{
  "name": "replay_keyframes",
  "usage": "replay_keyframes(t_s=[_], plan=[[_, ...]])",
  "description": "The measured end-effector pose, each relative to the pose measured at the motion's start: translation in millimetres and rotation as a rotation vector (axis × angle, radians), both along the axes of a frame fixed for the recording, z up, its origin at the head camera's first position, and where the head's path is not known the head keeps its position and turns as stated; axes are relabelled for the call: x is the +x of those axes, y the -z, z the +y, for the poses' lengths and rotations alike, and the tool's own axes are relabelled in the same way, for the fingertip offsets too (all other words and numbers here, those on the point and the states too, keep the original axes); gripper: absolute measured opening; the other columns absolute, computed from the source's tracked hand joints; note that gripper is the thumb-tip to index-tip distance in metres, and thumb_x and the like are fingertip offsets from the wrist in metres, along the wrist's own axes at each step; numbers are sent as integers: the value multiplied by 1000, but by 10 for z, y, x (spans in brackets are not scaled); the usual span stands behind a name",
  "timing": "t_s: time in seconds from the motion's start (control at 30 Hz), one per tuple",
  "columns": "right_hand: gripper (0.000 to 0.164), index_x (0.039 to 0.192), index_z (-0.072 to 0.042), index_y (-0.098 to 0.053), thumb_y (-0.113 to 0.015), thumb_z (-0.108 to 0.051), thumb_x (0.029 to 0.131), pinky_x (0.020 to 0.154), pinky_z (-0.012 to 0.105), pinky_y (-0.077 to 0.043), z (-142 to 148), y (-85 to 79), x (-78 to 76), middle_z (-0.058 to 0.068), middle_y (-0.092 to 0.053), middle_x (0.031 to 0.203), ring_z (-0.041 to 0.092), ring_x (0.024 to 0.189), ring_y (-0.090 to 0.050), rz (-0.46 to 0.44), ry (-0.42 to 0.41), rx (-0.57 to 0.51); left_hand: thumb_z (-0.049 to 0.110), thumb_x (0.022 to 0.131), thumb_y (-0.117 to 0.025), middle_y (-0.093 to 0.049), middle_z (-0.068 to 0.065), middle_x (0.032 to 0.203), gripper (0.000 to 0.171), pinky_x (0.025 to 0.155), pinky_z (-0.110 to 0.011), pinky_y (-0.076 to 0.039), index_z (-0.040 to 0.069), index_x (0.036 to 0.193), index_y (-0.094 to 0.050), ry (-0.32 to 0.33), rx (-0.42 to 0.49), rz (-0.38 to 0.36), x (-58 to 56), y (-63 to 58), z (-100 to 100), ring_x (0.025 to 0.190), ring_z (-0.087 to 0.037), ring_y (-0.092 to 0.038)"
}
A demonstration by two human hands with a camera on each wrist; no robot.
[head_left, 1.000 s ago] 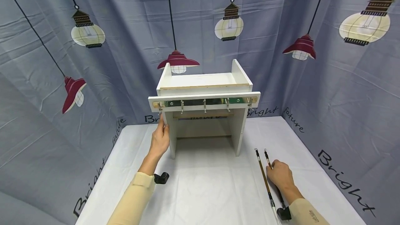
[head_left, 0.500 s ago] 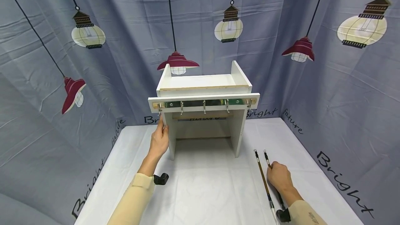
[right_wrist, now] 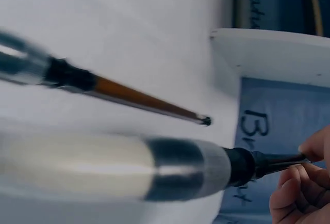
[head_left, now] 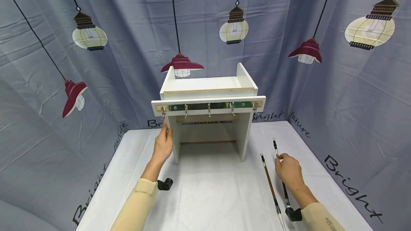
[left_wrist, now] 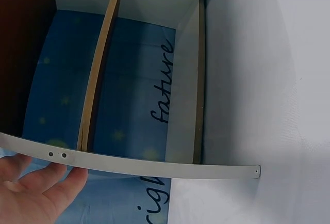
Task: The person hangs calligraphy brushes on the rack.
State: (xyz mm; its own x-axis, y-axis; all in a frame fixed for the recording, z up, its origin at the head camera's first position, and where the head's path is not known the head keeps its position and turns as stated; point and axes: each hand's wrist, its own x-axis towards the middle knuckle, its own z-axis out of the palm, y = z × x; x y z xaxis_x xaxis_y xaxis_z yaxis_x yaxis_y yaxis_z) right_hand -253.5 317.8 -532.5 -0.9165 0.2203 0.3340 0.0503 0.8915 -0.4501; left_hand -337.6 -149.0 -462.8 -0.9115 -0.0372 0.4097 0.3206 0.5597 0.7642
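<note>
A white hook rack (head_left: pixel 208 92) with a tray-like top and a rail of metal hooks (head_left: pixel 209 109) stands upright at the middle back. Against the upper left side panel, below the rail's left end, rests my left hand (head_left: pixel 163 147); the left wrist view has its fingers (left_wrist: pixel 67 182) fairly straight, their tips behind the panel edge. My right hand (head_left: pixel 290 170) pinches the dark slender handle of a calligraphy brush (head_left: pixel 285 191), looped end pointing toward the back; its thick pale head (right_wrist: pixel 82 167) fills the right wrist view's foreground. Just left of it lies a second, brown-handled brush (head_left: pixel 269 179).
The white-covered table (head_left: pixel 212 195) extends in front of the rack. A blue-grey curtain (head_left: pixel 135 63) printed with lamps surrounds the back and sides. A black wrist camera (head_left: pixel 165 184) sits on the left wrist, another black camera (head_left: pixel 293 214) on the right.
My right hand has moved forward with the pinched brush, its looped end now farther back than the second brush's. My left hand and the rack stay put; the view shifts slightly.
</note>
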Motion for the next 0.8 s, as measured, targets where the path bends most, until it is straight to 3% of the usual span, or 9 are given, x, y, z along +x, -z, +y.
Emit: replay_keyframes(t_s=[0.2, 0.43, 0.8], plan=[[27, 106, 14, -67, -63, -10, 96, 57, 51, -51, -108, -254, -10, 19, -68, 74, 33, 64, -63, 165, -3, -16, 24, 112, -39, -44, -24, 157, 58, 112, -62, -42, 17, 167, -20, 5, 2, 3, 7, -8, -1, 139, -47, -49], [22, 104, 10, -70, -66, -10, 95, 61, 52, -50, -239, -524, 22, 13, -69, 72, 31, 64, -63, 279, -1, -53, 24, 112, -40, -45, -23, 157, 58, 110, -63, -43, 17, 167, -20, 7, 2, 4, 14, -12, -5, 137, -47, -51], [18, 105, 6, -70, -68, -10, 95, 62, 42, -46, -408, -856, 92, 11, -67, 72, 27, 65, -60, 367, -3, -77, 23, 112, -40, -44, -23, 157, 58, 111, -63, -43, 17, 167, -20, 1, -1, 4, 17, -12, 1, 138, -47, -50]])
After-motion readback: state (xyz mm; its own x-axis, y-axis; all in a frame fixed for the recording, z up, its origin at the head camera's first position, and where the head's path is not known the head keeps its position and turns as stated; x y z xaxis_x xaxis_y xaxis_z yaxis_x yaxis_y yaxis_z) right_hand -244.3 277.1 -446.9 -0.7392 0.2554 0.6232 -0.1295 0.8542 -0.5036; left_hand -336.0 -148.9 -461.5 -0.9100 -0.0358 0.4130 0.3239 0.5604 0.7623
